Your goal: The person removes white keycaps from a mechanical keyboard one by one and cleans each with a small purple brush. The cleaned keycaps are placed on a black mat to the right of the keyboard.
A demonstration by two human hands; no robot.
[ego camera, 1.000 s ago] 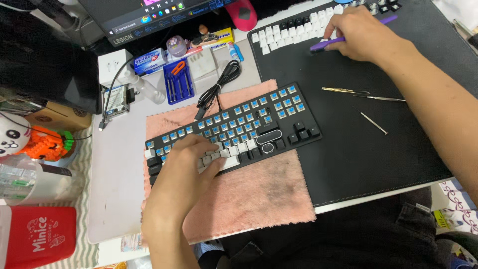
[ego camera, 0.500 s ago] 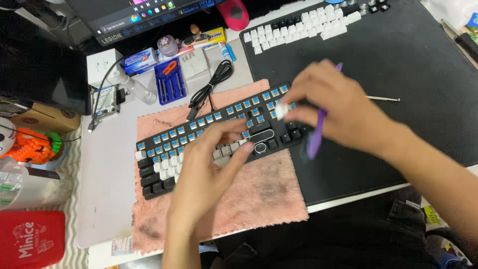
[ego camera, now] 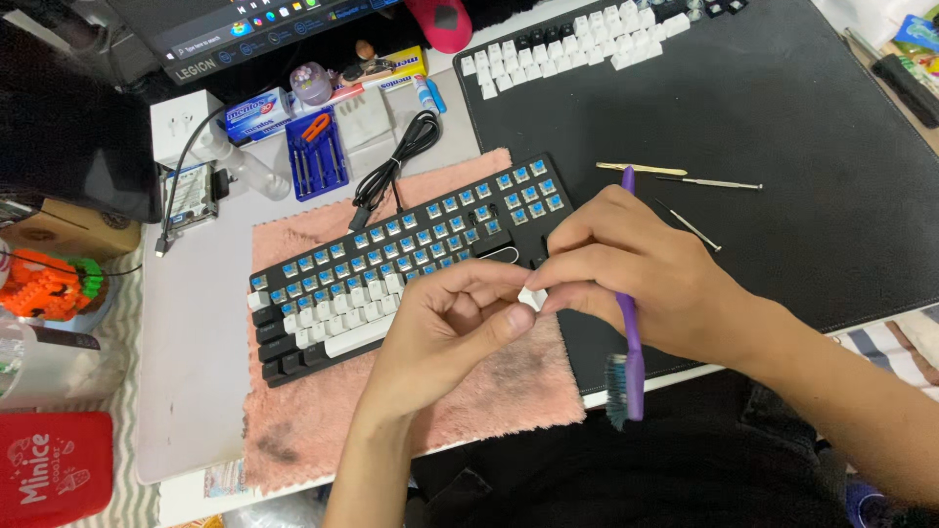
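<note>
A small white keycap (ego camera: 533, 297) sits pinched between the fingertips of both hands, just above the near right edge of the black keyboard (ego camera: 391, 274), which lies on a pink cloth (ego camera: 489, 391). Half a second ago the right hand (ego camera: 636, 284) was coming in over the board with the purple brush; a second ago it was far off at the loose white keycaps (ego camera: 577, 44) at the back of the black mat (ego camera: 782, 176), while the left hand (ego camera: 445, 332) rested on the keyboard. Now both have met over the cap, so the work has moved from fetching to handling a single cap at the board. The right hand is closed two ways: thumb and forefinger on the cap, the other fingers curled round the purple brush (ego camera: 629, 332), whose bristles point down past the table (ego camera: 196, 323) edge. The left hand is closed on the cap with thumb and fingers. Most of the cap is covered by fingers, so its face and underside cannot be made out; the hands also hide the keyboard's lower right keys. Thin metal tools (ego camera: 685, 186) lie on the mat beyond
</note>
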